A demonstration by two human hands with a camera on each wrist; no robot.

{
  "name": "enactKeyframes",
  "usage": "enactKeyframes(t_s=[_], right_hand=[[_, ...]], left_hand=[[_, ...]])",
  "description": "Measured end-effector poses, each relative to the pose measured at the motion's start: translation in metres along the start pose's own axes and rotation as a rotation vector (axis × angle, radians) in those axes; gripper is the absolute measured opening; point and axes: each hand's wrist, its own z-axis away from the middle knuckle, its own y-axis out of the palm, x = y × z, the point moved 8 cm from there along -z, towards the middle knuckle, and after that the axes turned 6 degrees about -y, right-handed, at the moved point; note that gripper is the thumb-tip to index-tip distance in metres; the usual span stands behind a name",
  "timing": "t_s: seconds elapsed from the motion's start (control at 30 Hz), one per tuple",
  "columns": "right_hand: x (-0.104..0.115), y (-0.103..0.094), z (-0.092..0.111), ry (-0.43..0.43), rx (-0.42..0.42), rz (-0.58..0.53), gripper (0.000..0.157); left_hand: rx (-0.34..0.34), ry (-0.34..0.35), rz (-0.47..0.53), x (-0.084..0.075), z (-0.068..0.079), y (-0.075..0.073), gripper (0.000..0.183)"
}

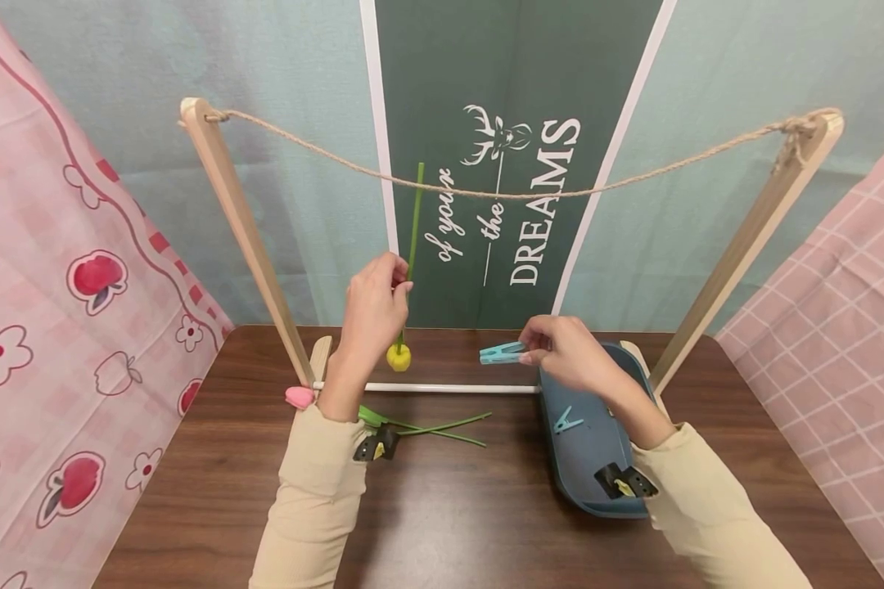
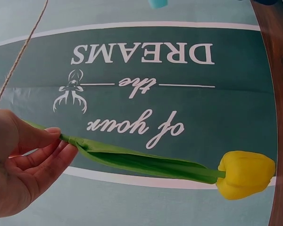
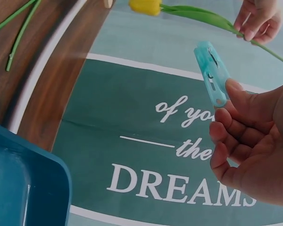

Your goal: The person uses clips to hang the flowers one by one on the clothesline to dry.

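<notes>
My left hand (image 1: pixel 374 307) pinches the green stem of a yellow artificial tulip (image 2: pixel 245 175). The flower hangs head down, and its stem end rises past the sagging twine (image 1: pixel 317 151) in the head view. A long leaf (image 2: pixel 146 162) lies along the stem between my fingers and the bloom. Farther right, my right hand (image 1: pixel 566 350) holds a light blue clothespin (image 3: pixel 211 73) by one end between thumb and fingers. The clothespin is apart from both the tulip and the twine. Below that hand, another blue clothespin (image 1: pixel 568 420) lies in the blue bin (image 1: pixel 560 478).
Two wooden posts (image 1: pixel 246 229) carry the twine, tied at their tops. A white rod (image 1: pixel 449 388) runs low between them. On the brown table (image 1: pixel 442 523) lie a pink tulip (image 1: pixel 299 397) and crossed green stems (image 1: pixel 442 428). A printed cloth hangs behind.
</notes>
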Motion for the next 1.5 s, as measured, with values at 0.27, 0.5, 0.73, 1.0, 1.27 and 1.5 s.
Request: enactKeyframes(t_s=[0.27,0.5,0.73,1.0,1.27,1.5], right_hand=[[0.004,-0.003,-0.002,-0.005,-0.007,0.002,0.006],[0.007,-0.006,-0.006,-0.010,-0.002,0.000,0.006],[0.007,-0.011,-0.012,-0.001,-0.004,0.009,0.005],[0.010,-0.017,-0.018,-0.015,-0.003,0.015,0.004],[0.012,-0.021,-0.023,-0.012,-0.002,0.016,0.004],[0.016,-0.025,-0.030,-0.008,0.002,0.019,0.004]], left_hand=[[0.015,-0.019,-0.012,0.004,-0.004,0.004,0.005],[0.014,-0.028,-0.006,0.007,-0.007,0.005,0.006],[0.014,-0.039,-0.009,0.007,-0.008,0.004,0.007],[0.010,-0.038,-0.001,0.007,-0.009,0.004,0.007],[0.007,-0.024,-0.003,0.007,-0.009,0.003,0.008],[0.016,-0.027,-0.007,0.006,-0.009,0.001,0.008]])
